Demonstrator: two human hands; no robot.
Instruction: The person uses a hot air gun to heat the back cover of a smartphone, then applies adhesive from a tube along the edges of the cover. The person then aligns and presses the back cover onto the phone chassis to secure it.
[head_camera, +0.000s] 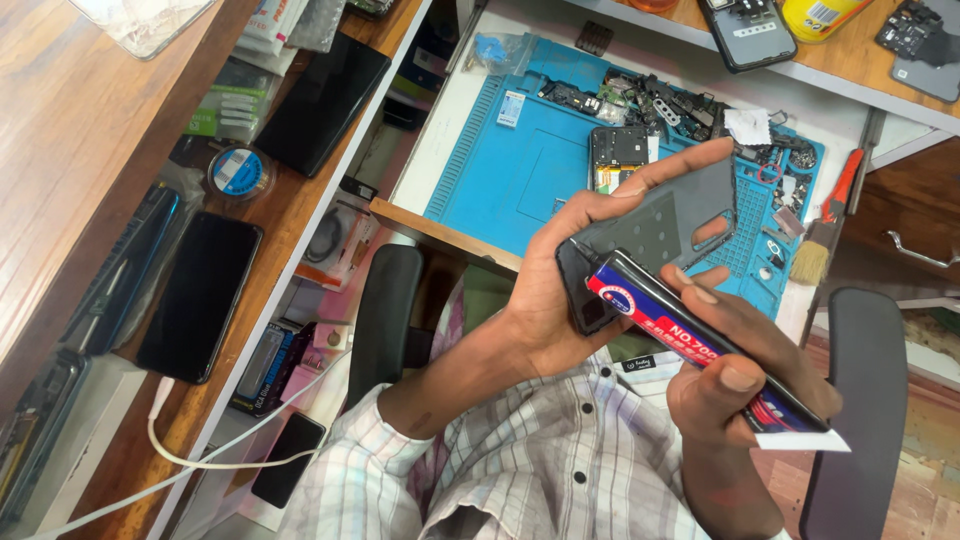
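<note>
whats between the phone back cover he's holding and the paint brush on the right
In the head view, the right edge of the blue repair mat, with small loose parts in its tray slots, lies between the grey back cover and the brush.

**A crowded repair bench beside a wooden side shelf**

A white worktop (440, 130) is seen ahead, covered by a blue work mat (510, 170) on which small dark parts are scattered. A brush with an orange handle (825, 225) is laid at the mat's right edge. To the left, a long wooden shelf (60, 150) is shown, on which dark phones (198, 297) and a round tape reel (238, 172) are laid. A white cable (200, 455) is trailed off its lower end. Two black chair armrests (385, 310) are visible lower down, and a drawer with a metal handle (920, 255) at the right. Even, bright light is cast throughout.
</note>
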